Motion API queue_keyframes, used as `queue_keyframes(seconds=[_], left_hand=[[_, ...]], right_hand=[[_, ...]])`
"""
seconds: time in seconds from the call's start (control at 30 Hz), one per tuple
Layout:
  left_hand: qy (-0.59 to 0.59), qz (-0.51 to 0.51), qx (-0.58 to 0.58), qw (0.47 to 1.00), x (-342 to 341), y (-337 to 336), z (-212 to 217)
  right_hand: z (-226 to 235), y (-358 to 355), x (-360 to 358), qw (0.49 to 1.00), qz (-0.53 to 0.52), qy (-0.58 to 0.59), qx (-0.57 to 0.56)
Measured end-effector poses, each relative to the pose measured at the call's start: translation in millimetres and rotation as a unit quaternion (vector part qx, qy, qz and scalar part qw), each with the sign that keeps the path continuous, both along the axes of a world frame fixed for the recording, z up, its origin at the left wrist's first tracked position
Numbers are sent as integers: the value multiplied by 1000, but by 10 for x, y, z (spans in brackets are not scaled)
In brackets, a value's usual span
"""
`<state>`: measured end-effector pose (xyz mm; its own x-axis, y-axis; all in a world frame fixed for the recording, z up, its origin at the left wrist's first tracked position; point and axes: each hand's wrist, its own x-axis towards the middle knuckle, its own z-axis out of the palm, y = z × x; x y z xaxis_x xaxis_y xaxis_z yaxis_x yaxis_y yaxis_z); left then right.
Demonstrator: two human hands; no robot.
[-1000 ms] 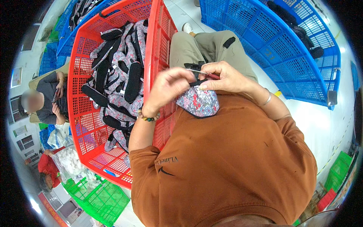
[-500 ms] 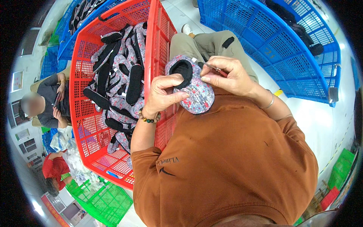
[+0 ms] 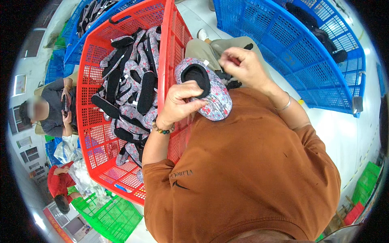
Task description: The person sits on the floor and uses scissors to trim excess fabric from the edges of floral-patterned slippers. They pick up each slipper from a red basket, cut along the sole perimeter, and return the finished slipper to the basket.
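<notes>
The left hand (image 3: 182,103) now grips the floral slipper (image 3: 208,91) alone, opening up, on the lap beside the red crate (image 3: 91,133). The right hand (image 3: 243,67) has lifted off to the far right, fingers pinched together; on what, I cannot tell. The slipper looks nearly finished with.

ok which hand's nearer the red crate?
Left. The left hand grips the floral slipper right beside the red crate; the right hand is farther right, above the lap.

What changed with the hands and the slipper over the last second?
The left hand turned the patterned slipper so its black opening faces up, and keeps hold of it. The right hand let go and lifted off toward the knee. The red crate of slippers and the blue crate stayed put.
</notes>
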<state>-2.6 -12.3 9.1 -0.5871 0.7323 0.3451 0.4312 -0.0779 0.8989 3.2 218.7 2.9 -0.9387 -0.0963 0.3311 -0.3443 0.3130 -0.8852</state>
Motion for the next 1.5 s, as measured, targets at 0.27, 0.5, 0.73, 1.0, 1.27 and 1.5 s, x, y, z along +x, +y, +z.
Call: queue_keyframes(seconds=[0.27,0.5,0.73,1.0,1.27,1.5], left_hand=[[190,19,1,982,105,128,120],[158,27,-20,987,39,207,-52],[11,28,-19,999,26,221,-9],[-63,76,-66,993,52,197,-17],[-52,28,-96,994,101,207,79],[1,1,-162,987,63,145,174]], right_hand=[[-530,13,153,758,177,-454,-433],[-651,-85,145,717,278,-409,-491],[-451,-73,207,801,220,-376,-411],[-417,2,194,904,163,-248,-307],[-14,42,143,950,308,28,-51],[-44,190,181,954,276,-104,60]])
